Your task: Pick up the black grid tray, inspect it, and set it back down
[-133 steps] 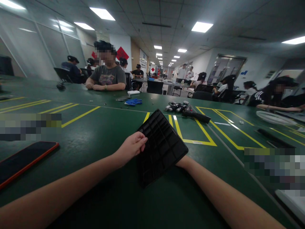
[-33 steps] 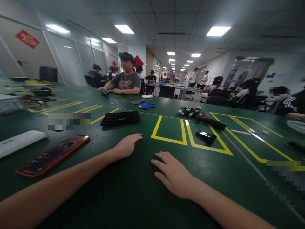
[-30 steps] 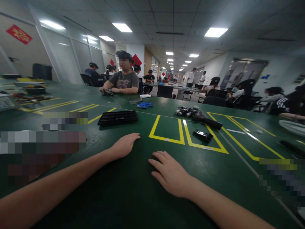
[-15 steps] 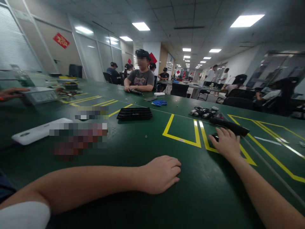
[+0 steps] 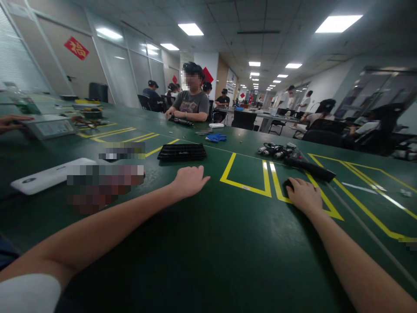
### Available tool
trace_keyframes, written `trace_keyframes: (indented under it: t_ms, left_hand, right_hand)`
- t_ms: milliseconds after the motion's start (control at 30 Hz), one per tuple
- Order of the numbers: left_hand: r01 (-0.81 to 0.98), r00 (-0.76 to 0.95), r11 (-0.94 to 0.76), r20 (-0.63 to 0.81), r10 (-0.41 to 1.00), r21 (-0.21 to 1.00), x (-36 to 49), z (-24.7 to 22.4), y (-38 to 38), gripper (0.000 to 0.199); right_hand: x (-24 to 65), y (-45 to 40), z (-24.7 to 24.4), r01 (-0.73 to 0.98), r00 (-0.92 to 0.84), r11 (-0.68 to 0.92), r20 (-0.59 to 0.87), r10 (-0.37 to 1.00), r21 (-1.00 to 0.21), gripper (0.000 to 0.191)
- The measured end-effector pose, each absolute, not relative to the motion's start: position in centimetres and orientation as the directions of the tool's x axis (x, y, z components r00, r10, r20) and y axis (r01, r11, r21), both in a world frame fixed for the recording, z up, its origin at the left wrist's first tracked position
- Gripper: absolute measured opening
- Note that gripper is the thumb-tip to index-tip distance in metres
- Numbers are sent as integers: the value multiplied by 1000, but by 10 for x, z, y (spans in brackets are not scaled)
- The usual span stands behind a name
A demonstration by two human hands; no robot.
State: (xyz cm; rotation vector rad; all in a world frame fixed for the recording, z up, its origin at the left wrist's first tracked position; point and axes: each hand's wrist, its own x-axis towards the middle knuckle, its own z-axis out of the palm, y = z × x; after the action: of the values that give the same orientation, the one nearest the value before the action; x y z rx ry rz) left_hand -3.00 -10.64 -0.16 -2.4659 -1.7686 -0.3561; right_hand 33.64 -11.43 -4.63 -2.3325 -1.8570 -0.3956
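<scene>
My left hand (image 5: 189, 181) reaches over the table just in front of a black slatted vent panel (image 5: 182, 152), apart from it. Its fingers curl down toward the tabletop, and what they hold, if anything, is hidden. On the right, my right hand (image 5: 303, 194) rests over a yellow-taped area, its fingers around a small dark object (image 5: 288, 184) whose kind I cannot make out. Just beyond that hand lies a long black piece (image 5: 311, 168), beside a cluster of metal-ended parts with black cables (image 5: 276, 150).
On the green table (image 5: 202, 252) are yellow tape outlines (image 5: 254, 191), a white power strip-like object (image 5: 52, 176) and a blue glove (image 5: 216, 138). Blurred-out items lie at left. Another person's hand (image 5: 14, 121) touches a grey box (image 5: 48, 126). A person (image 5: 192, 102) sits opposite.
My left hand has moved forward and left, toward the vent panel, and covers where a tiny piece lay. My right hand has stayed at the dark object. The view has shifted slightly.
</scene>
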Motion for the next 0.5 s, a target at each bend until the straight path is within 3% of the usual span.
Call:
trace_keyframes:
  t_ms: [67, 167, 233, 267, 300, 367, 433, 500]
  left_hand:
    - [959, 273, -281, 150, 950, 35, -36, -2, -98, 34]
    - [929, 350, -359, 104, 931, 87, -39, -8, -96, 17]
    - [885, 380, -404, 144, 914, 232, -40, -11, -95, 8]
    - [846, 350, -383, 155, 924, 371, -42, -10, -92, 6]
    - [762, 271, -301, 140, 952, 573, -46, -9, -87, 8]
    - [382, 56, -17, -5, 998, 924, -56, 1, -72, 10]
    - [-58, -92, 191, -196, 976, 980, -69, 16, -50, 9]
    - [-260, -155, 210, -256, 954, 942, -83, 34, -25, 10]
  right_hand:
    - [336, -114, -46, 971, 208, -233, 289, 934, 52, 45]
    - [336, -115, -45, 972, 206, -230, 293, 934, 50, 45]
    - [336, -115, -45, 972, 203, -227, 293, 935, 52, 45]
    - [336, -115, -45, 973, 200, -224, 292, 935, 52, 45]
    - [336, -115, -45, 974, 199, -223, 292, 936, 51, 45]
    - [337, -115, -45, 975, 194, -218, 290, 937, 50, 45]
    - [337, -114, -46, 975, 191, -216, 298, 935, 52, 44]
    - [337, -114, -48, 974, 190, -220, 323, 927, 57, 43]
